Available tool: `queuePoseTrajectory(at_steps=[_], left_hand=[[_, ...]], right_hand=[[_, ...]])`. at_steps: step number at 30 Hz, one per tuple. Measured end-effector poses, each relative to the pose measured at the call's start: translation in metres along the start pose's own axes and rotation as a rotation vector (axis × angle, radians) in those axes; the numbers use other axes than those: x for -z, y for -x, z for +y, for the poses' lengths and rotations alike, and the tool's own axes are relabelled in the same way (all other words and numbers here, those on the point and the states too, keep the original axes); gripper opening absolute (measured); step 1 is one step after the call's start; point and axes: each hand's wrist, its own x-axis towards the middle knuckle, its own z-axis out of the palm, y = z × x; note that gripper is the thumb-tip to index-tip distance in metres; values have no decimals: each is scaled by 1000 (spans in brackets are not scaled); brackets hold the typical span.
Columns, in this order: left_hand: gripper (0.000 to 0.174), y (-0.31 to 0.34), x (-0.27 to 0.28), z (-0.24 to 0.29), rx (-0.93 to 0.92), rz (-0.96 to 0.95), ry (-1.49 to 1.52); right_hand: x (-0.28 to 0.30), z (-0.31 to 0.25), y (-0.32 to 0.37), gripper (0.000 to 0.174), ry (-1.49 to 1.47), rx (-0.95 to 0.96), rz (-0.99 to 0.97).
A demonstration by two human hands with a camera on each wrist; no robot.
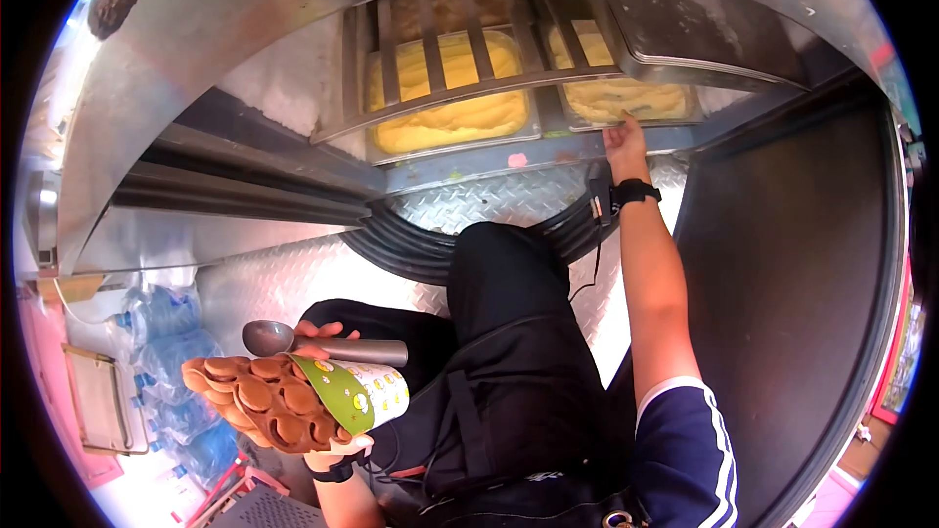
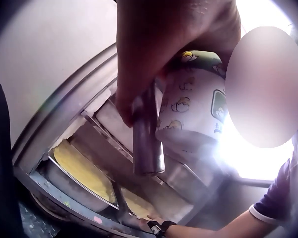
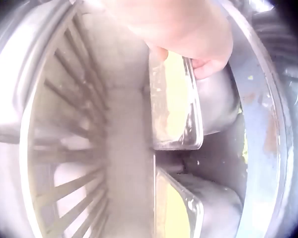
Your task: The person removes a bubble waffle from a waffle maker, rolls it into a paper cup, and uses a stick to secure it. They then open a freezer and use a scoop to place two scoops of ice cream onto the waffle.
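My left hand (image 1: 321, 330) holds a bubble waffle (image 1: 262, 399) in a green and white printed paper sleeve (image 1: 377, 393). The same hand grips a metal ice cream scoop (image 1: 367, 350) lying alongside the sleeve, its round bowl pointing left in the head view. Inside the freezer, my right hand (image 1: 626, 149) pinches the near rim of a metal tub (image 3: 193, 119) of yellow ice cream (image 1: 626, 103). The right wrist view has its thumb inside the rim and fingers outside. Left of it sits a larger-looking tub of yellow ice cream (image 1: 450, 122).
A slatted metal rack (image 1: 435, 98) spans over the tubs, with a metal lid (image 1: 694, 24) at its right. Coiled black hose (image 1: 391, 259) lies on the tread-plate floor. Large water bottles (image 1: 166, 323) stand at left, and a dark panel (image 1: 792, 303) rises at right.
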Motion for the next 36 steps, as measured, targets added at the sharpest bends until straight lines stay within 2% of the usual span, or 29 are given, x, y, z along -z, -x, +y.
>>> queuePoseTrajectory(at_steps=[2,3,5,6,10,13,15,16,17,18,19,22,24,28,31,36], left_hand=[[96,2,3,-1,-2,19,-9],[96,2,5,-2,1,6,-11],[96,5,7,-11,0,-36,-12],[96,7,8,-11,11,-39,-13],[94,-3,3,-9,-8,-64,5],[94,-6,9,-10,-14,-79,47],[95,-11,22,-10,-19,-99,102],[95,-14,27,-7,-21,-106,123],[96,-20,30,-3,-16,-125,138],[96,-17,26,-15,-32,-141,126],[97,-14,23,-25,-48,-157,114],[96,-13,23,-36,-81,-219,108],[94,-15,28,-38,-96,-257,113],[94,-15,41,-42,-175,-358,91],[86,-8,34,-34,-112,-162,5],[87,1,39,-42,-123,-145,-10]], right_hand=[[1,0,-5,19,61,9,-155],[2,-3,-10,19,61,12,-155],[5,-10,1,14,87,142,-254],[12,-12,14,14,89,140,-243],[25,-24,93,12,38,185,61],[64,-27,141,12,23,135,130],[79,-39,186,14,45,118,92],[100,-41,194,12,50,120,-12],[105,-47,216,9,75,75,65],[127,-49,239,6,264,167,-116],[141,-47,242,11,72,38,-75],[170,-45,283,35,44,-80,-116],[171,-53,315,37,59,-143,-93],[180,-50,353,42,-28,-114,-96],[173,-50,371,38,22,-69,-92],[143,-54,360,35,11,-83,-190]])
